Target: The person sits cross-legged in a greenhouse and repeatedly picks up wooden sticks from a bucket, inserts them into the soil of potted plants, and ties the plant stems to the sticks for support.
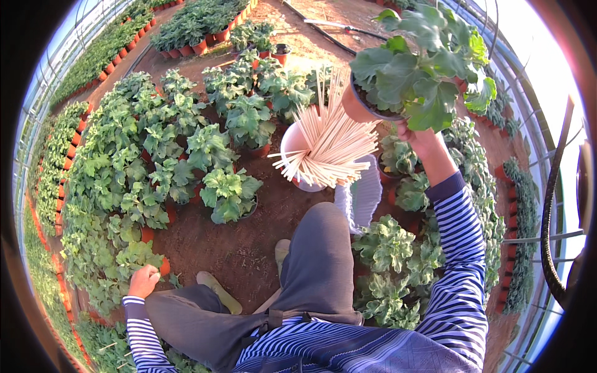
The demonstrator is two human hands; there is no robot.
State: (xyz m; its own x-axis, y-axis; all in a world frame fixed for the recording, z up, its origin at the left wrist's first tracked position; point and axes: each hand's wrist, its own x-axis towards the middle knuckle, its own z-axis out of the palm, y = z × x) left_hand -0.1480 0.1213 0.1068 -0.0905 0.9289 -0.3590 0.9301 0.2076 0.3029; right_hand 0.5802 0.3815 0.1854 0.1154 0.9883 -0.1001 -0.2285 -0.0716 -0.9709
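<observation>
My right hand [418, 140] grips the rim of a potted leafy plant [419, 70]. The plant is raised at the upper right, its terracotta-coloured pot [355, 103] tilted with dark soil showing inside. Just left of this pot, a white bucket [295, 140] holds a fanned bundle of thin wooden sticks [333, 149]. Low on the left, my left hand [144, 281] is closed beside my knee. Its fingers are near a small orange pot [164, 266] among the leaves, and nothing shows in them.
Rows of potted plants [186, 154] crowd the left, and more plants [387, 245] stand along my right side. A white cloth-like piece [366, 193] hangs by the bucket. Bare soil [224, 247] lies between my feet and the pots. A black hose [322, 31] crosses the ground ahead.
</observation>
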